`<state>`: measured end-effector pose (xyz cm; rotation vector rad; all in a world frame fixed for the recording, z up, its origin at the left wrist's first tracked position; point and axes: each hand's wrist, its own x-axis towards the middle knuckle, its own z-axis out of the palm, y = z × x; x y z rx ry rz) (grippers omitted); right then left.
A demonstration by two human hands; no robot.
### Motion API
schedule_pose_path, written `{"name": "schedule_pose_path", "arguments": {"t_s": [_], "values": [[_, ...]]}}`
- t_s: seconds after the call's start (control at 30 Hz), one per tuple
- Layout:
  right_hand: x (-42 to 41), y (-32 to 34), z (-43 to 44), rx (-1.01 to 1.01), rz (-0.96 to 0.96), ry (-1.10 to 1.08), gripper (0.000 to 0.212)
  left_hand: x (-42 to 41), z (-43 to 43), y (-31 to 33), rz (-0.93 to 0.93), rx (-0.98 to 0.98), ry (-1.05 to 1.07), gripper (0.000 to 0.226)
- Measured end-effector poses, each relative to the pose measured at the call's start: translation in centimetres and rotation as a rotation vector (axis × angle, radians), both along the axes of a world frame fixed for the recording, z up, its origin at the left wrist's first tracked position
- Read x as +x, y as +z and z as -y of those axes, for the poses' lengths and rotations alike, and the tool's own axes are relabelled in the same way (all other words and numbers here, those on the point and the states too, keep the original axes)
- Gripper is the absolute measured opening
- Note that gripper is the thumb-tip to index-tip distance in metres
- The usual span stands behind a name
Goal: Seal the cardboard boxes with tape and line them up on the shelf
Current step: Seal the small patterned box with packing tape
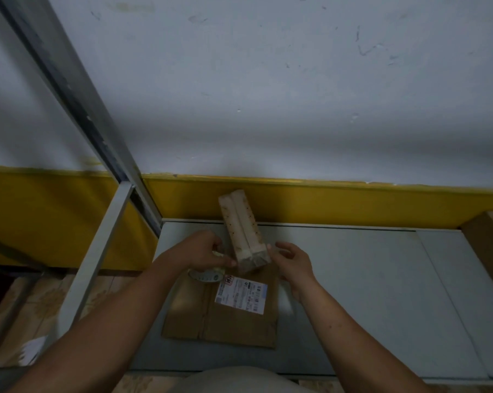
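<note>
Cardboard: pale narrow box (241, 222) tilted over a labelled flat box (225, 316). Left hand (207, 249) grips the tape roll (207, 276); right hand (294, 262) — grip too blurred to tell.

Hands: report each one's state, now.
Left hand: grips the tape roll.
Right hand: fingers curled beside the narrow box; whether it holds anything cannot be told.

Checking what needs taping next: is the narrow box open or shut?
Shut: on the narrow box two flaps meet along the centre seam. Taped or not, cannot tell.
</note>
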<state>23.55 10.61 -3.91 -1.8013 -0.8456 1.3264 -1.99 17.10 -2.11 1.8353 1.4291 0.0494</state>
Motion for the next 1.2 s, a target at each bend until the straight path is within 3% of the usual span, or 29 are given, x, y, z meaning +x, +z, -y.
{"name": "schedule_pose_path", "arguments": {"t_s": [0.1, 0.2, 0.4, 0.5, 0.57, 0.7, 0.77, 0.97, 1.2], "values": [[0.1, 0.6, -0.3, 0.144, 0.035, -0.039, 0.014, 1.8, 1.7, -0.1, 0.115, -0.006, -0.009, 0.028], [1.1, 1.5, -1.4, 0.197, 0.101, -0.012, 0.011, 3.9, 3.0, -0.8, 0.199, -0.003, 0.099, 0.028], [4.1, 2.2, -2.6, 0.11, 0.106, 0.049, 0.029, 5.9, 3.5, -1.6, 0.238, -0.046, 0.261, 0.048], [7.3, 1.8, -0.2, 0.133, 0.339, 0.131, 0.047, 6.0, 3.4, -1.9, 0.22, -0.082, 0.272, 0.055], [9.7, 1.1, 2.8, 0.044, 0.54, 0.26, 0.065, 6.0, 3.4, -1.9, 0.218, -0.127, 0.241, 0.053], [12.0, -1.2, 8.3, -0.333, 0.796, 0.619, 0.075, 6.1, 3.5, -1.4, 0.188, -0.154, 0.17, 0.046], [12.3, -3.3, 9.8, -0.353, 0.861, 0.621, 0.072, 6.2, 3.5, -1.1, 0.207, -0.143, 0.17, 0.034], [12.7, -6.0, 11.3, -0.134, 0.748, 0.48, 0.028, 6.7, 4.4, -0.6, 0.295, -0.121, 0.261, 0.013], [9.9, 1.3, 12.8, 0.196, 0.446, 0.391, 0.013, 7.3, 5.0, -1.3, 0.346, -0.1, 0.36, 0.017]]}}
